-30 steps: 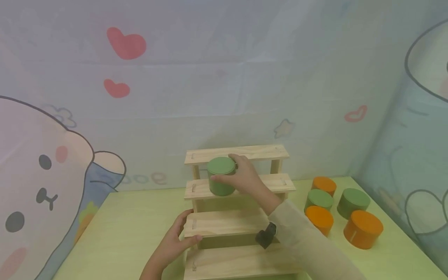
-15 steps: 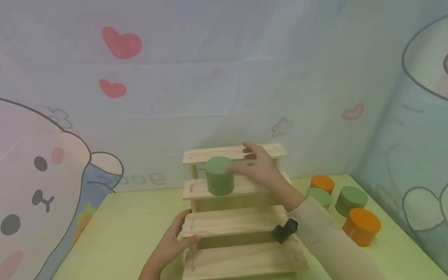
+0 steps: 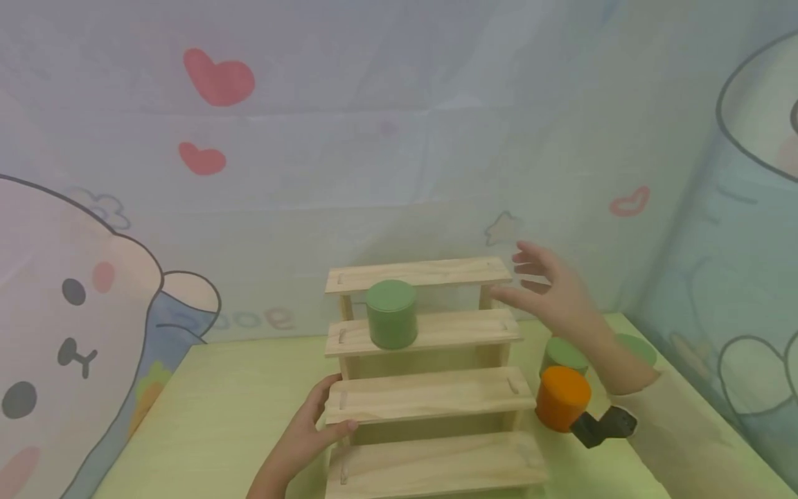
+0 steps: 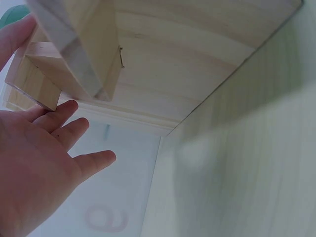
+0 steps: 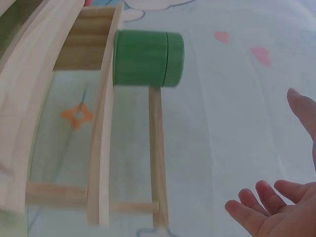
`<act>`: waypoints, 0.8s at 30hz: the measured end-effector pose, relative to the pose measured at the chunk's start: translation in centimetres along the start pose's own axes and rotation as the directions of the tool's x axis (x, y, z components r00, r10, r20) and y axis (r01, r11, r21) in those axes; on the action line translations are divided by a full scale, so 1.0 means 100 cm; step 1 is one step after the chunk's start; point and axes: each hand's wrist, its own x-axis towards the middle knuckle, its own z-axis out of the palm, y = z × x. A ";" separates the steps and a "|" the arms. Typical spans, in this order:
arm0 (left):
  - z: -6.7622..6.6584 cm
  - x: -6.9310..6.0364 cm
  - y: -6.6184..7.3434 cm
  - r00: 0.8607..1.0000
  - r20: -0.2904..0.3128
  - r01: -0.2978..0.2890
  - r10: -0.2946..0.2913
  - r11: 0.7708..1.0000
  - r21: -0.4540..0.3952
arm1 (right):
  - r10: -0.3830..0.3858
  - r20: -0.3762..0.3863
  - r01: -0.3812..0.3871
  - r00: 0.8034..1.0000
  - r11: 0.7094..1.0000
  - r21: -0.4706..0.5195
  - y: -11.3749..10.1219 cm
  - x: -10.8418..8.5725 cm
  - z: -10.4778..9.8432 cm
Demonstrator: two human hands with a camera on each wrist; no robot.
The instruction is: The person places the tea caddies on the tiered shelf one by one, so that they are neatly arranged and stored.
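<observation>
A round green lidded tin (image 3: 391, 315) stands upright toward the left end of the second shelf from the top of a stepped wooden rack (image 3: 430, 395). The right wrist view shows the same tin (image 5: 143, 58) side-on, with its lid seam visible. My right hand (image 3: 561, 301) hovers past the rack's upper right end, fingers spread, holding nothing. My left hand (image 3: 299, 440) grips the rack's left side, its thumb on the edge of a lower shelf. From the left wrist, the fingers of that hand (image 4: 39, 163) reach along the rack's wooden upright.
Right of the rack, an orange tin (image 3: 563, 400) and green tins (image 3: 564, 355) stand on the yellow-green table (image 3: 243, 395); my right forearm hides others. A printed cloth (image 3: 374, 152) hangs behind. A black wrist device (image 3: 603, 426) sits at my right sleeve.
My right hand has let go of the green tin and moved right, away from it. The tin stays on the shelf. My left hand has kept its place on the rack.
</observation>
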 end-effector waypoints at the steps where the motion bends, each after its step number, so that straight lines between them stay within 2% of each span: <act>1: 0.000 0.000 0.000 1.000 0.001 0.002 -0.002 1.000 0.001 | 0.006 -0.009 -0.006 1.000 1.000 -0.006 0.002 -0.004 -0.005; 7: -0.001 -0.002 0.000 1.000 0.004 0.001 -0.001 1.000 0.002 | 0.042 -0.054 -0.045 0.998 0.997 -0.055 0.023 -0.024 -0.035; 17: -0.003 -0.003 0.001 1.000 -0.004 -0.013 0.013 1.000 -0.005 | 0.057 -0.128 -0.072 0.990 0.991 -0.115 0.072 -0.054 -0.072; 24: 0.000 -0.002 0.000 1.000 -0.001 -0.004 0.004 1.000 -0.003 | 0.157 -0.160 -0.184 0.975 0.967 -0.173 0.105 -0.080 -0.096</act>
